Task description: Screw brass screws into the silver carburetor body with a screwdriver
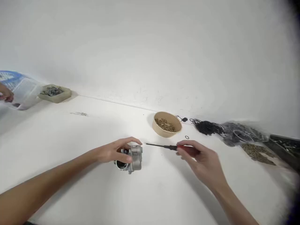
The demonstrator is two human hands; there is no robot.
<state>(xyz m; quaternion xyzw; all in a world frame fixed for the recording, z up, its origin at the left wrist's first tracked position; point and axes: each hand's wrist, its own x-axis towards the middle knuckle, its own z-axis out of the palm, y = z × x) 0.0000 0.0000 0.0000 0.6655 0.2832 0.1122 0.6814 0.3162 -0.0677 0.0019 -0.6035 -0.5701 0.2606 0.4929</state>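
A silver metal carburetor rests on the white table, its round bore facing left. My left hand is closed around it, thumb on the near side and index finger over the top. In my right hand is a screwdriver with a red and black handle, held level. Its dark shaft points left, and the tip is a short gap away from the carburetor's right side. Beyond the screwdriver stands a tan round bowl with many small brass parts in it. A small black O-ring lies near the bowl.
Along the right lie a bundle of black rings, clear bags of parts, a heap of brass pieces and a dark tray. At left are a yellowish tray, a clear container and another person's hand.
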